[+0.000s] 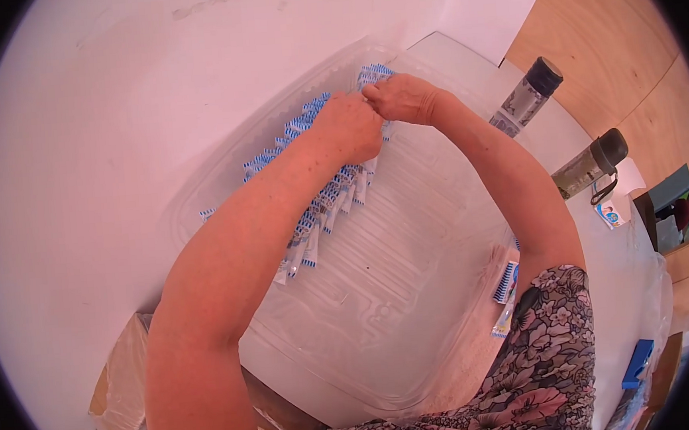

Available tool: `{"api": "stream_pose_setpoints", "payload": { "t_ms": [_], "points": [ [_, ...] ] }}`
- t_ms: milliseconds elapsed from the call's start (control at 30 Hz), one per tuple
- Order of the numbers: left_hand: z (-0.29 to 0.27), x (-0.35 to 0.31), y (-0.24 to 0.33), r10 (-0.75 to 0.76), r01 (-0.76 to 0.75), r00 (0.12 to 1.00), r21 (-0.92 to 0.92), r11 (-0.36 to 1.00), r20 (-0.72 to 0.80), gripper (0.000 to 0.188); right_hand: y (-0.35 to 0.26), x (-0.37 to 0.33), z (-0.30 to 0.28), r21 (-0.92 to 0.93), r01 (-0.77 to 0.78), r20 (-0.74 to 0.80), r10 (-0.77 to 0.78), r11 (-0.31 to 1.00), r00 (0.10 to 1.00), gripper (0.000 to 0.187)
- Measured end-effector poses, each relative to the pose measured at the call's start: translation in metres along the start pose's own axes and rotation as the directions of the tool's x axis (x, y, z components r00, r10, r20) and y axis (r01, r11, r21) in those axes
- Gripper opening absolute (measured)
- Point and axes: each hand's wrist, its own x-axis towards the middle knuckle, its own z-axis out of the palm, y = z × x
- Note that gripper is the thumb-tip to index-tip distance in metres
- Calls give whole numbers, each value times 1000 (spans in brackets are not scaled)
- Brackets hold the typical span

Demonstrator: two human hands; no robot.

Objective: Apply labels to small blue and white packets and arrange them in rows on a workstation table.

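A clear plastic tub (398, 299) lies in front of me. Slim white packets with blue print (330, 200) overlap in a slanting row along its left side. My left hand (350, 127) is closed over the far part of the row, its fingertips turned in and mostly hidden. Touching or nearly touching it, my right hand (404, 99) has its fingers pinched together at the row's far end. More of the blue-printed packets (373, 74) show just beyond the fingers. What either hand grips, if anything, I cannot make out.
Two bottles with dark lids, one farther (524, 94) and one nearer (592, 162), stand right of the tub. A few loose packets (506, 283) lie by its right edge. A box covered in clear plastic (124, 374) sits at the lower left, and a blue object (637, 364) at the lower right.
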Motion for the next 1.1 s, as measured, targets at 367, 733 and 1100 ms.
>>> {"api": "stream_pose_setpoints", "payload": {
  "t_ms": [367, 733, 1100],
  "points": [
    [-3, -2, -6, -233, 213, 972, -369, 905, -12, 23, -10, -10, -32, 849, -527, 524, 173, -30, 834, 38],
    [-114, -132, 7, -126, 115, 990, -149, 982, -66, 31, -37, 0, -37, 853, -480, 511, 136, -204, 849, 68],
    [-150, -163, 14, -290, 261, 746, 138, 955, 599, 34, -46, 20, -51, 795, -606, 605, 129, -37, 786, 80]
  ]
}}
